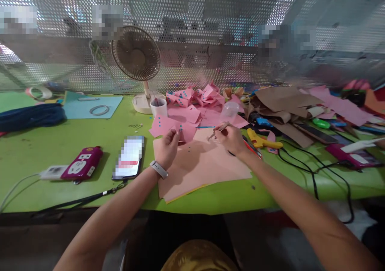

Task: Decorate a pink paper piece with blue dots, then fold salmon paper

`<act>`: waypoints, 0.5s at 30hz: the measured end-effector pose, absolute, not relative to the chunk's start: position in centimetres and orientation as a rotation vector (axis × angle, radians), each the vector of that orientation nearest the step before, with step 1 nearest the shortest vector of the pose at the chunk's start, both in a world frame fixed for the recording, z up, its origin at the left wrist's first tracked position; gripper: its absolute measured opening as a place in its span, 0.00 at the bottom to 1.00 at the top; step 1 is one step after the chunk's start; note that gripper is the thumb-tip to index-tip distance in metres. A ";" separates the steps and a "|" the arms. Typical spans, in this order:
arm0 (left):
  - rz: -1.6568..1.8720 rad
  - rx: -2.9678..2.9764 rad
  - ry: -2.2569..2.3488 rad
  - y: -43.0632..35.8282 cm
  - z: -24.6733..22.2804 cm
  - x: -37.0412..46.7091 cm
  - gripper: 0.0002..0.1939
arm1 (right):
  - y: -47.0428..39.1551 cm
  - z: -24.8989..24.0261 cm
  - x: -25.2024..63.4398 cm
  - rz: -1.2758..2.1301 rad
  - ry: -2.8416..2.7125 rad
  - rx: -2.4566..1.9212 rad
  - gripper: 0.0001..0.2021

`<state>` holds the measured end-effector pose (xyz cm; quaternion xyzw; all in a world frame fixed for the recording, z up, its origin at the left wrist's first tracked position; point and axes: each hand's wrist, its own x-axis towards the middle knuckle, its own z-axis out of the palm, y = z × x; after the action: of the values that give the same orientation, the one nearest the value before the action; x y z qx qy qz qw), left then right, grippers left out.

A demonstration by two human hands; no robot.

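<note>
My left hand [167,147], with a grey band on its wrist, pinches the lower edge of a pink paper piece [159,126] that carries blue dots. To the right, my right hand [231,139] is closed on thin tweezers [212,135], their tips pointing left and down. Both hands are over peach sheets [198,170], apart from each other. A narrow blue strip [206,126] lies between the hands, just beyond them. Behind sits a heap of folded pink papers [195,96], some with blue dots, beside a clear plastic cup [230,110].
A fan [136,58] and a white cup [159,107] stand at the back. Left are a phone [129,158] and a magenta power strip [84,163]. A yellow tool [260,140], black cables [313,170] and brown paper scraps [282,102] lie right.
</note>
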<state>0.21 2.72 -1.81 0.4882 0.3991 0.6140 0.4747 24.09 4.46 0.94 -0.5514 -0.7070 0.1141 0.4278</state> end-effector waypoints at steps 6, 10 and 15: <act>1.497 1.227 0.991 2.6 -1.8 0.3 0.21 | 3.8 1.6 24.0 0.182 -1.915 -1.667 0.10; 1.490 1.220 0.989 2.1 -1.3 0.5 0.22 | 3.3 2.3 23.8 0.520 -1.798 -1.585 0.12; 1.422 1.206 1.001 1.5 -0.8 0.7 0.22 | 2.5 3.2 22.5 0.836 -1.222 -1.085 0.18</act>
<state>0.70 1.54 -0.80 0.4965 0.4123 0.5855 0.4906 22.53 2.45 3.21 -0.4696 -0.5287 0.3617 0.6075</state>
